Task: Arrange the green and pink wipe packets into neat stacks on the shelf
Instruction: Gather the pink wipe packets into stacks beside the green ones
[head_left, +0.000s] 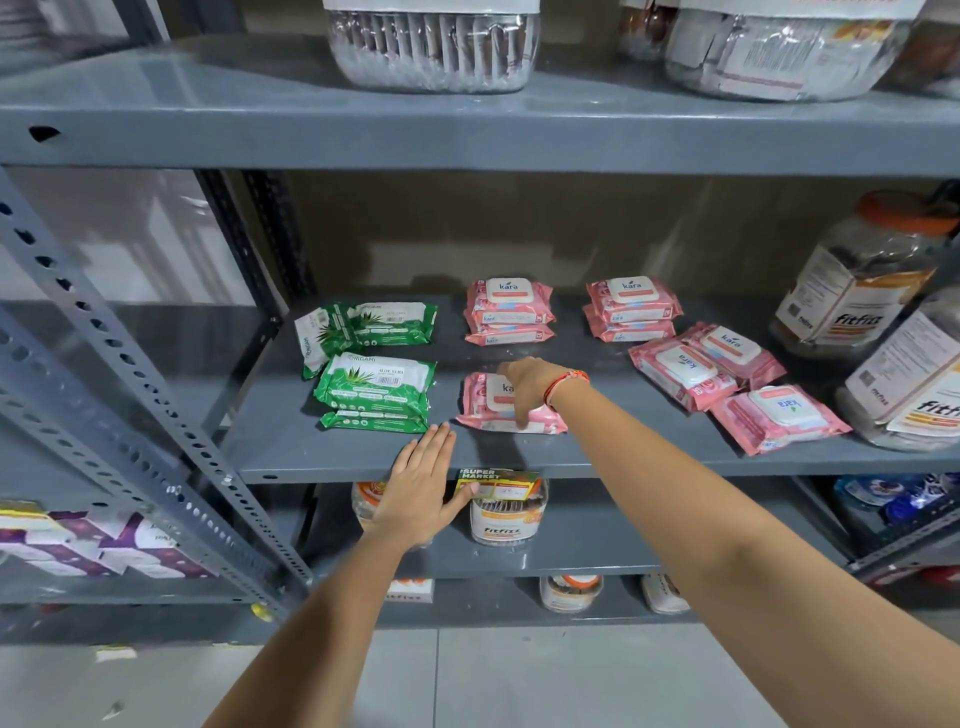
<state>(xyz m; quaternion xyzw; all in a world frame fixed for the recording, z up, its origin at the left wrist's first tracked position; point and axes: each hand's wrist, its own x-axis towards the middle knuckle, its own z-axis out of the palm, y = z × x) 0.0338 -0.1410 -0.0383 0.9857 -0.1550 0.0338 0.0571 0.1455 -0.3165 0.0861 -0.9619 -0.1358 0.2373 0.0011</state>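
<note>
On the grey shelf (597, 452), a stack of green packets (375, 392) lies front left, with more green packets (363, 325) leaning unevenly behind it. Two neat pink stacks sit at the back, one (509, 312) in the middle and one (631, 309) to its right. Three loose pink packets (727, 379) lie scattered on the right. My right hand (530, 389) rests on top of a pink packet (488, 410) at front centre, fingers curled over it. My left hand (421, 483) is flat and open at the shelf's front edge, just below the green stack.
Large plastic jars (862, 275) stand at the right end of the shelf. Clear tubs (434, 47) sit on the shelf above. More jars (509, 512) and a yellow price tag (498, 480) are below. A slotted metal upright (130, 395) runs diagonally on the left.
</note>
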